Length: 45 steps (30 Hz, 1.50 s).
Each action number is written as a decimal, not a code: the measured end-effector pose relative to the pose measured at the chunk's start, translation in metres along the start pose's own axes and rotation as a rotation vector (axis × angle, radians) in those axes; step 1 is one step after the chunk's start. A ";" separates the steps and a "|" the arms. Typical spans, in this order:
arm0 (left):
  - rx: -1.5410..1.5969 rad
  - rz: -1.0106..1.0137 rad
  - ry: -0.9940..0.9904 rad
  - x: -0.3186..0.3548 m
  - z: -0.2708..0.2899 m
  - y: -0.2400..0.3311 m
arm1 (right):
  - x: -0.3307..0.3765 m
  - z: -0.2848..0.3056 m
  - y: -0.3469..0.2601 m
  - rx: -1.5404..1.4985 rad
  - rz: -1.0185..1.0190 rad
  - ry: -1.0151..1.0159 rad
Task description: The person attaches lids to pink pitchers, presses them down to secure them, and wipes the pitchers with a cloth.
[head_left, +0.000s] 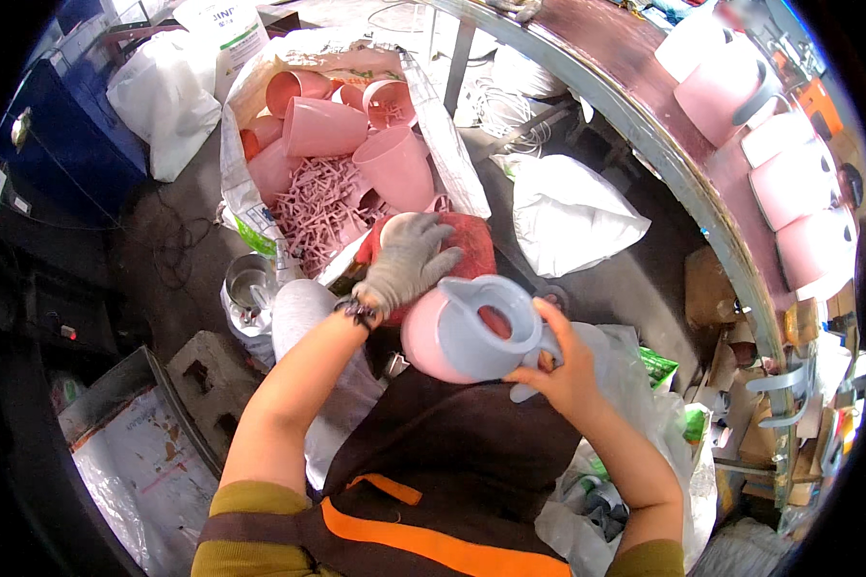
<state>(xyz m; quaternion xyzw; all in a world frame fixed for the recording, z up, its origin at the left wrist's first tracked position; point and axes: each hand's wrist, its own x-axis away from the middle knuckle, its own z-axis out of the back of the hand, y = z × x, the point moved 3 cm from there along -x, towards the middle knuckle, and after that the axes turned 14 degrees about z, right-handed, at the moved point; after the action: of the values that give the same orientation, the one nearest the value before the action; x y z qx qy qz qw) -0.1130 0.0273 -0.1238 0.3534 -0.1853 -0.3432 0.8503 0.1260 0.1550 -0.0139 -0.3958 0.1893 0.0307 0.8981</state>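
My right hand (560, 373), bare, is closed round the grey handle of a pink jug with a grey top (428, 338). The jug is tilted over my lap, and its round top opening faces up. My left hand (409, 262) wears a grey glove and stretches out just beyond the jug with its fingers apart. Beneath the glove lies a red, worn-looking thing (476, 240), mostly covered, whose kind I cannot make out. Past it stands an open white woven sack (452, 173) holding several pink plastic jug bodies (325, 127) and a heap of pink plastic scraps (322, 207).
On the curved-looking workbench (635, 72) at the right stand several pink jugs (726, 91). A full white sack (573, 216) lies under it. Left are a metal can (250, 282), a dark blue cabinet (77, 135) and a bin (149, 452). Clear plastic bags (611, 361) lie beside my right arm.
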 end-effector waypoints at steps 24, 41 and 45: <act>1.591 0.433 -0.701 0.148 -0.052 0.041 | 0.010 0.022 -0.027 -0.648 -0.760 0.052; 1.776 0.452 -0.832 0.135 -0.053 0.043 | 0.003 0.001 0.027 -0.595 -0.624 -0.129; 1.773 0.420 -0.894 0.137 -0.056 0.040 | 0.003 0.002 0.033 -0.547 -0.591 -0.190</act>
<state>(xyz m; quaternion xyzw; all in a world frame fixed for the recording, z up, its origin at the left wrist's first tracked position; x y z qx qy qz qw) 0.0318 -0.0232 -0.1230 0.6566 -0.7326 -0.0264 0.1775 0.1230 0.1785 -0.0366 -0.6527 -0.0314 -0.1429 0.7434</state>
